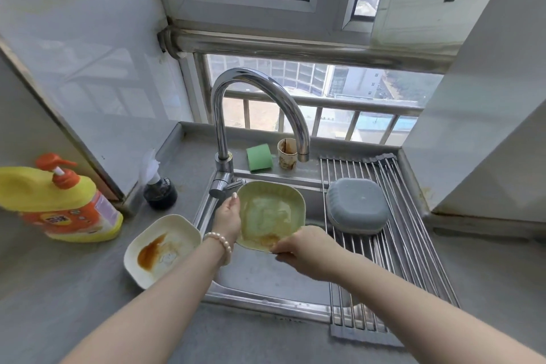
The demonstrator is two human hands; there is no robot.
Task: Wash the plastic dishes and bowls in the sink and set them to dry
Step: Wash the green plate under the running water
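A: Status? Green dish [270, 216], sauce-stained, over sink [266, 278]; left hand [227, 217] gripping left rim, right hand [304, 248] pinching near rim.
B: Washing step. Next: faucet [257, 106] on, rinse.

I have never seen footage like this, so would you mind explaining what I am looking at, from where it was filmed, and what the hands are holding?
There is no machine here: a person wears a wide-angle camera on the head, which looks down at their own bare arms over a kitchen sink. The left hand and the right hand together hold a green dish, smeared brown, under the faucet; no water is visible. On the counter to the left lie a stained white dish, a yellow detergent bottle and a small dark bottle. A blue-grey bowl lies upside down on the drying rack at the right. Behind the sink stand a green sponge and a stained cup.
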